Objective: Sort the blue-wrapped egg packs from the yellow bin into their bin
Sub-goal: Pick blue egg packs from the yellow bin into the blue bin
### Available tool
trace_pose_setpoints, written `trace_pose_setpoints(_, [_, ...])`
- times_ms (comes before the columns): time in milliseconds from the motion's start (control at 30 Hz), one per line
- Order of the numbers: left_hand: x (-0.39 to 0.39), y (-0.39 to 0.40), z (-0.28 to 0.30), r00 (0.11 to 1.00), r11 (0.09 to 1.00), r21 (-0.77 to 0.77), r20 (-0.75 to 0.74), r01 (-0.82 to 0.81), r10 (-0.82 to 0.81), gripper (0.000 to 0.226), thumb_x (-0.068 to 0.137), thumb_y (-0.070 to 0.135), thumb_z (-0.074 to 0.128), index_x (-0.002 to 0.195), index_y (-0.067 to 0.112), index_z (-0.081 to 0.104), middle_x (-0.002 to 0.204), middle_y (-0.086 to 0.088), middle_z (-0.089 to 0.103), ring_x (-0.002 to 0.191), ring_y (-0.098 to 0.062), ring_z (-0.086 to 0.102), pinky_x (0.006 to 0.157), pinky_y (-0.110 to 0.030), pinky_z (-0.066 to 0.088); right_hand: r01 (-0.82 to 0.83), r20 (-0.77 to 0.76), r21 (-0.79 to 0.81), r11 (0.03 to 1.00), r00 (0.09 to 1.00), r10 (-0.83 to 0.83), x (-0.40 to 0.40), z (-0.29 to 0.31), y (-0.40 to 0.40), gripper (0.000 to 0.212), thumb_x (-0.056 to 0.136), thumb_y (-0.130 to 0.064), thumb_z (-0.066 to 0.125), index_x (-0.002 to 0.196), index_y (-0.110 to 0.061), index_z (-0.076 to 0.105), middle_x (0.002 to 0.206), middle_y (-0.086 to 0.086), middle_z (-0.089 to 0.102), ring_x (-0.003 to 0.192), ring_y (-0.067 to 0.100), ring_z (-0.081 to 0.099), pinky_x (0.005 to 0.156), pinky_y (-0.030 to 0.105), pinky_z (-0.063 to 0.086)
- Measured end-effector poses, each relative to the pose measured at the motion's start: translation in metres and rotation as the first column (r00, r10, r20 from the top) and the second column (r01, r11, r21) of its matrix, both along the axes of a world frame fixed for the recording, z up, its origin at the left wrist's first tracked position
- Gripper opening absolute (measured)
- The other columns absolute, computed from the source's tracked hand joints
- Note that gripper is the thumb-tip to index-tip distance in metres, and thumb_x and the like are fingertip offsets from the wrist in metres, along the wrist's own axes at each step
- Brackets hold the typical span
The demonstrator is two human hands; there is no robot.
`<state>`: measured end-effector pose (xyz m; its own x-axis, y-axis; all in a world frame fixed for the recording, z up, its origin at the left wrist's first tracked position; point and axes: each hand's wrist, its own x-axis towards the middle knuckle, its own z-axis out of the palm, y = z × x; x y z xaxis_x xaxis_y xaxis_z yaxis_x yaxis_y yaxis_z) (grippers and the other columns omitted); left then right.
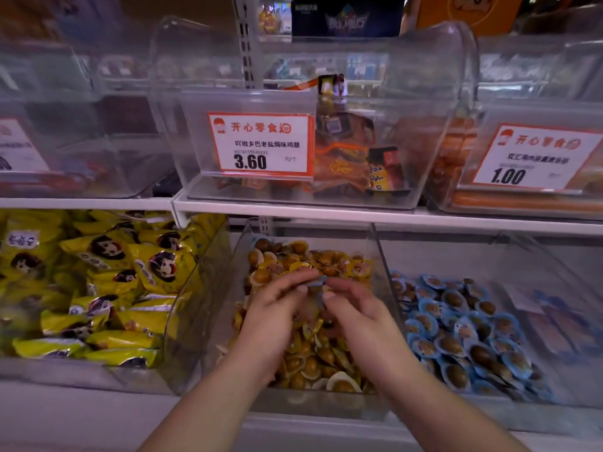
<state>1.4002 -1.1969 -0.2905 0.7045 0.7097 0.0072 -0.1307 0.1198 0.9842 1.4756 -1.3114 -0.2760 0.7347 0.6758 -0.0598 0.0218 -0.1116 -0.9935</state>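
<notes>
Right now, both hands meet over the middle bin, pinching one blue-wrapped egg pack between them.

Low in the centre of the frame, the left hand [277, 303] and the right hand [350, 306] curl their fingertips onto the blue-wrapped egg pack [317, 283], which is held up above the heap of yellow-wrapped eggs [313, 357] in the clear yellow bin [228, 321]; only a blue edge of it shows between the fingers. Just to the right, across a clear wall, the blue bin [561, 396] holds a pile of matching blue-wrapped packs [463, 334]. At lower left another clear bin is stuffed with yellow snack bags [98, 288]. On the shelf above, at centre frame, a clear tub carries a price tag [261, 143] reading 3.60, and a second tag [535, 158] at the right edge reads 1.00.
</notes>
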Motion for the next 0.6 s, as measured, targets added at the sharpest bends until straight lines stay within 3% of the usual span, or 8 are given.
trace_pose_setpoints(100, [-0.005,-0.002,-0.002,0.999,0.934,0.357,-0.044,0.014,0.002,0.037,0.096,-0.003,0.054,0.098,0.025,0.078,0.115,0.012,0.071,0.115,-0.003,0.062,0.099,-0.022,0.049,0.107,-0.498,0.244,0.964,0.867,0.03,0.002,-0.001,0.011,0.023,0.095,-0.028,0.063,0.112,-0.016,0.072,0.108,0.01,0.075,0.094,0.026,0.074,0.076,0.038,0.06])
trace_pose_setpoints(200, [-0.006,-0.005,-0.008,0.999,0.772,0.635,-0.045,0.016,0.017,0.039,0.094,-0.005,0.056,0.104,0.028,0.074,0.117,0.018,0.067,0.118,0.0,0.058,0.101,-0.017,0.044,0.202,-0.641,0.301,0.932,0.767,0.041,0.006,-0.005,0.018,0.024,0.095,-0.026,0.064,0.11,-0.01,0.073,0.105,0.013,0.076,0.093,0.026,0.075,0.07,0.033,0.059])
trace_pose_setpoints(300, [-0.009,-0.009,-0.012,0.997,0.752,0.658,-0.078,0.045,0.008,0.044,0.095,-0.001,0.056,0.118,0.036,0.066,0.12,0.026,0.063,0.119,0.006,0.055,0.099,-0.01,0.041,0.172,-0.725,0.306,0.936,0.679,0.112,0.008,-0.012,0.026,0.03,0.096,-0.028,0.061,0.114,-0.005,0.07,0.108,0.018,0.074,0.094,0.027,0.075,0.071,0.037,0.06])
trace_pose_setpoints(433, [-0.009,-0.007,-0.017,0.98,0.691,0.723,-0.142,0.009,0.136,0.046,0.096,0.024,0.062,0.135,0.045,0.049,0.132,0.03,0.052,0.126,0.012,0.045,0.103,-0.007,0.035,0.141,-0.723,0.307,0.941,0.678,0.134,0.009,-0.016,0.027,0.028,0.093,-0.021,0.065,0.116,-0.007,0.07,0.111,0.019,0.073,0.103,0.031,0.072,0.078,0.042,0.06])
trace_pose_setpoints(500, [-0.009,-0.004,-0.016,0.976,0.699,0.715,-0.139,-0.018,0.168,0.043,0.093,0.045,0.061,0.135,0.042,0.051,0.131,0.028,0.053,0.124,0.011,0.046,0.101,-0.009,0.037,0.138,-0.621,0.294,0.946,0.779,0.08,0.009,-0.012,0.023,0.022,0.091,-0.013,0.066,0.112,-0.01,0.071,0.103,0.014,0.075,0.095,0.024,0.073,0.068,0.038,0.059])
trace_pose_setpoints(600, [-0.008,-0.007,-0.012,0.995,0.747,0.664,-0.071,-0.005,0.069,0.04,0.097,0.06,0.041,0.127,0.04,0.058,0.123,0.025,0.061,0.119,0.004,0.055,0.097,-0.019,0.045,0.142,-0.297,0.307,0.941,0.954,-0.047,0.02,0.005,0.006,0.013,0.079,-0.017,0.07,0.092,-0.017,0.072,0.081,0.012,0.07,0.061,0.019,0.062,0.05,0.029,0.046])
